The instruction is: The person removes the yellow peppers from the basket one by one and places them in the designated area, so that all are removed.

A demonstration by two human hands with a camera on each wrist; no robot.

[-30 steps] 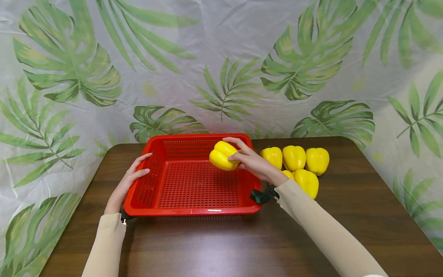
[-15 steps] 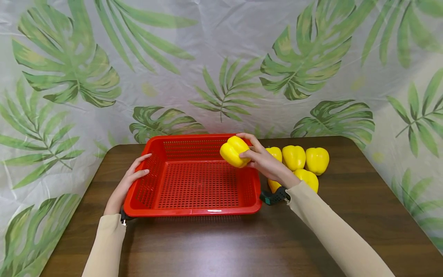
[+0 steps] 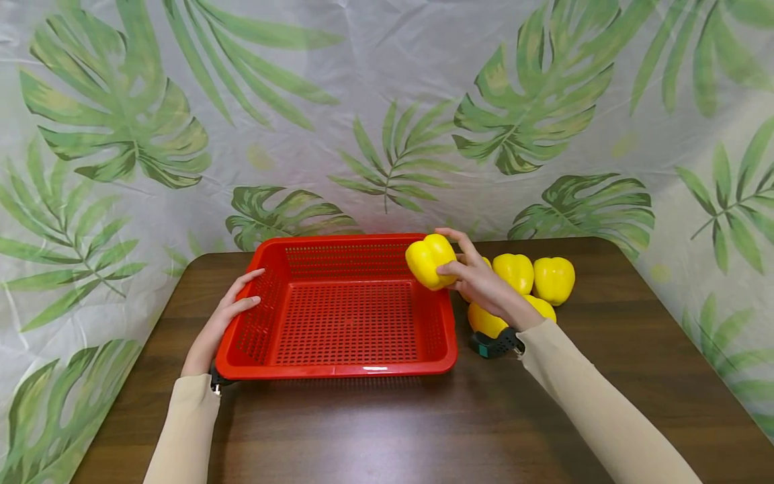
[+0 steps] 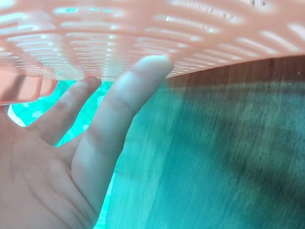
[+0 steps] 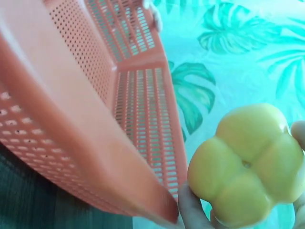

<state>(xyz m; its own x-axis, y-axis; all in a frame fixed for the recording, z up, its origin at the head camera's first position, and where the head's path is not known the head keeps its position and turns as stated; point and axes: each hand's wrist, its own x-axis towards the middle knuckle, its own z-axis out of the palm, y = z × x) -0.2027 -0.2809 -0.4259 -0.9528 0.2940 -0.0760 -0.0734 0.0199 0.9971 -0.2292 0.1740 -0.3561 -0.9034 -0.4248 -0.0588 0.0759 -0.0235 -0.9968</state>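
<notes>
A red perforated plastic basket [image 3: 338, 370] sits on the table. At its left side my left hand [image 3: 222, 317] grips the rim, thumb and a finger reaching over the edge; in the left wrist view other fingers [image 4: 112, 109] lie against the slotted outer wall. My right hand [image 3: 484, 282] holds a yellow bell pepper [image 3: 430, 261] above the basket's right rim, between thumb and fingers. In the right wrist view the pepper's lobed end [image 5: 245, 167] faces the camera. The inside of the basket shows only its bare mesh floor.
Several more yellow bell peppers [image 3: 514, 273] stand grouped to the right of the basket, partly hidden by my right hand and wrist. A dark wooden table [image 3: 375, 437] carries everything. Behind it hangs a leaf-patterned cloth [image 3: 399, 60].
My right hand has moved right with the pepper, from over the basket's inside to over its right rim. The left hand and basket stay in place.
</notes>
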